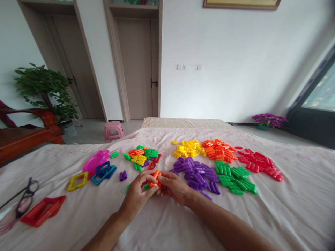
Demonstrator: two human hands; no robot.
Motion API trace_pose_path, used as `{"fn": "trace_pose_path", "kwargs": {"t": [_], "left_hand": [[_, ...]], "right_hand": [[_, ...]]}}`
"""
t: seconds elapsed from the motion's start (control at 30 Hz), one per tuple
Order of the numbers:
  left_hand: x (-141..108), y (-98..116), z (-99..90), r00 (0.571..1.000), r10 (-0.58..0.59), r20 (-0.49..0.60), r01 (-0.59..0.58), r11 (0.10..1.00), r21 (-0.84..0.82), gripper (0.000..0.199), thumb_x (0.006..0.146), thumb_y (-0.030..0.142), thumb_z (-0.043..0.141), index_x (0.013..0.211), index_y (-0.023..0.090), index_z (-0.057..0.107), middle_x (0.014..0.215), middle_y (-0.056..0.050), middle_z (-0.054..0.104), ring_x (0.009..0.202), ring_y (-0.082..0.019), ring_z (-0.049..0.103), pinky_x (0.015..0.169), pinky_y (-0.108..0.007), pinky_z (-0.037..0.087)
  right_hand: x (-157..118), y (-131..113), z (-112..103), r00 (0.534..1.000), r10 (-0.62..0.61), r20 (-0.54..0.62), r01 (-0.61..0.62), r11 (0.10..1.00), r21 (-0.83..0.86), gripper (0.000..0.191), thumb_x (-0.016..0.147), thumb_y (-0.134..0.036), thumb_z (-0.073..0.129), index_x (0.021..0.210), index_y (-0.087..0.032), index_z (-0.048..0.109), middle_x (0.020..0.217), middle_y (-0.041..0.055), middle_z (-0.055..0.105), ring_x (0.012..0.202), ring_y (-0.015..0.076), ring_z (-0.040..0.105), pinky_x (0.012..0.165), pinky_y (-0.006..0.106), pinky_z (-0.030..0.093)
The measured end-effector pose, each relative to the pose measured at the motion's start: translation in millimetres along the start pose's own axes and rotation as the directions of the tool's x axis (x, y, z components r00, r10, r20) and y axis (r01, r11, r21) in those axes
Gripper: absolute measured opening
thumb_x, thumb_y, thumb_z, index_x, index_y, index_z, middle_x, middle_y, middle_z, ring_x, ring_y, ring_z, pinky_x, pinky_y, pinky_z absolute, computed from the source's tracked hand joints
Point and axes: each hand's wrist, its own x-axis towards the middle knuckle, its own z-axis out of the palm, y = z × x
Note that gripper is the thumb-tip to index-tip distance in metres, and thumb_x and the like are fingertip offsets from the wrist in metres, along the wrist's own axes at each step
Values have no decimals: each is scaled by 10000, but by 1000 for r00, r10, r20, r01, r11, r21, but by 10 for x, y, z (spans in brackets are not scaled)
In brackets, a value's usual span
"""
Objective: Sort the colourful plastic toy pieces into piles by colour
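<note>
My left hand (138, 191) and my right hand (174, 184) meet over the cloth, with orange plastic tube pieces (155, 178) pinched between their fingers. The fingers partly hide these pieces, so I cannot tell how they join. Right beside my right hand lies a heap of purple tube pieces (197, 172). Just beyond my left hand is a mixed pile with yellow pieces (139, 160), green pieces (151, 153) and orange pieces (136, 152). A purple double tube (123, 175) sits alone to the left.
Sorted heaps of yellow (188, 149), orange (220, 150), red (259, 162) and green pieces (235, 177) spread to the right. Leftward are a pink plate (91, 164), blue frames (103, 173), a yellow frame (77, 181), red frames (43, 211) and glasses (27, 197).
</note>
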Motion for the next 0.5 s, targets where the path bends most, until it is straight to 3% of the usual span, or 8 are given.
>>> {"fn": "trace_pose_path", "kwargs": {"t": [0.5], "left_hand": [[1,14,17,1000,14,9,-15,993,117,26,792,230,664,775,210,664,1155,-96,700,1170,-231,633,987,-363,524]], "right_hand": [[27,44,-26,998,46,-35,-48,996,-71,510,720,-577,785,909,-132,621,689,19,659,549,108,608,536,220,449]]}}
